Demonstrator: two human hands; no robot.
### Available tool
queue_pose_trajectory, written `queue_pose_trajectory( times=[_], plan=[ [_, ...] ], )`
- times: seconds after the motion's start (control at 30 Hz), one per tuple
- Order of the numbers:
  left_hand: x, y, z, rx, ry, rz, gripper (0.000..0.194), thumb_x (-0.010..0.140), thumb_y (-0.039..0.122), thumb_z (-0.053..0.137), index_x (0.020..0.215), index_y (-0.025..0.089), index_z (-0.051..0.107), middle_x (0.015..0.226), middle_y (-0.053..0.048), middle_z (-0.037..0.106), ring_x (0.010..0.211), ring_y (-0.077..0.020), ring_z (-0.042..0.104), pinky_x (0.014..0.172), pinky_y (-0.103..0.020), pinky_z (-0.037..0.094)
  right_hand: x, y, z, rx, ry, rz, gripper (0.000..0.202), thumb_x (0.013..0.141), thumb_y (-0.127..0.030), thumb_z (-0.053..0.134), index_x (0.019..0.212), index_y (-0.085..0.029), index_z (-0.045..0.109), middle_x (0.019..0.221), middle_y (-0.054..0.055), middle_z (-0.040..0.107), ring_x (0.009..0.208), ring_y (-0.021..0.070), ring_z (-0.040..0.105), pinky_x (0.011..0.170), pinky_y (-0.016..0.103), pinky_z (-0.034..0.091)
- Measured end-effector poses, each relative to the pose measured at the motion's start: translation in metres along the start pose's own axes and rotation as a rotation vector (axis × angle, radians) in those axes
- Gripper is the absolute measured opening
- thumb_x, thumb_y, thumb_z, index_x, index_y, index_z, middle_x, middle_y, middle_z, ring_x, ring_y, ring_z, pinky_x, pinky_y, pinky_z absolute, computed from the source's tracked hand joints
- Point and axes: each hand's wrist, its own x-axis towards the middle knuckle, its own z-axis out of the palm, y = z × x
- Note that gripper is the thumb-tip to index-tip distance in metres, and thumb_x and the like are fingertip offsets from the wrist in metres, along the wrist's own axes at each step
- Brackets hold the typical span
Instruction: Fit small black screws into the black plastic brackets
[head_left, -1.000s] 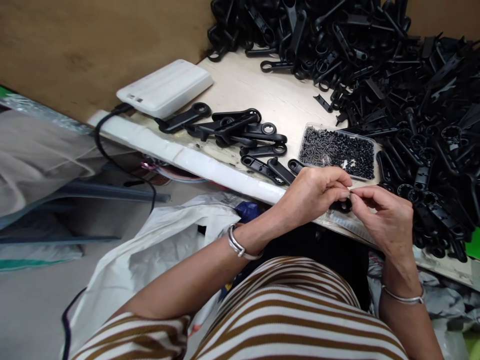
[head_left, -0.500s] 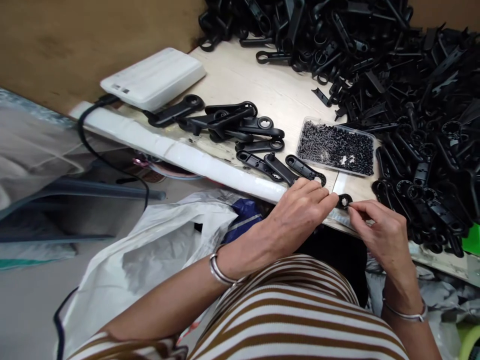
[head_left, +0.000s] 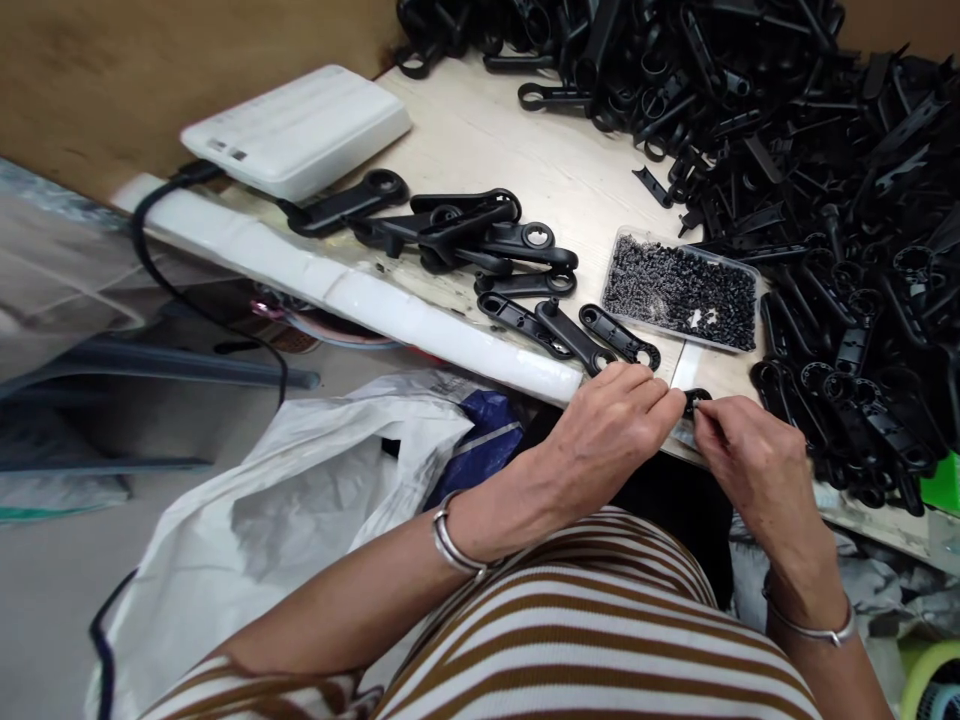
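Note:
My left hand [head_left: 611, 430] is closed around a black plastic arm with a ring-shaped end [head_left: 697, 397], held at the table's front edge. Most of that part is hidden under the fingers. At the ring end, my right hand [head_left: 754, 455] is closed in a pinch, and whatever lies between its fingertips is too small to make out. Just behind the hands stands a clear plastic box [head_left: 682, 290] full of tiny dark pieces. Beside my left hand lie a black arm with a peg [head_left: 571, 335] and a hollow-sided black arm [head_left: 619, 335].
A large heap of black plastic parts [head_left: 780, 150] covers the back and right of the table [head_left: 480, 130]. More black arms [head_left: 465, 235] lie to the left, near a white device [head_left: 296, 130] with a black cable [head_left: 157, 270]. A white bag [head_left: 300, 500] hangs below the padded edge.
My right hand has come in over the ring end, fingertips lowered onto it, and covers more of it. My left hand keeps its hold. The camera view has shifted slightly.

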Motion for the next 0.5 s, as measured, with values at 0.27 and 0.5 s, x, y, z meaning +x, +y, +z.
queue_pose_trajectory(
  times=[0.27,0.5],
  plan=[
    [-0.004,0.002,0.007,-0.041,0.022,-0.004,0.02,0.097,0.011,0.039,0.096,0.012,0.059,0.095,-0.01,0.067,0.096,-0.022,0.06,0.086,-0.035,0.051,0.008,-0.013,-0.006,-0.003,-0.121,0.164,0.022,0.094,-0.019,0.048,0.08,-0.016,0.065,0.075,0.007,0.067,0.065,0.0187,0.063,0.061,0.029,0.04],
    [-0.005,0.001,0.008,-0.076,0.032,-0.006,0.021,0.098,0.011,0.038,0.099,0.01,0.059,0.094,-0.009,0.066,0.094,-0.0215,0.06,0.084,-0.033,0.053,0.014,0.0,-0.011,0.229,-0.148,0.315,0.024,0.091,-0.025,0.052,0.079,-0.018,0.071,0.06,0.0,0.066,0.054,0.0135,0.059,0.056,0.023,0.039]
  ],
)
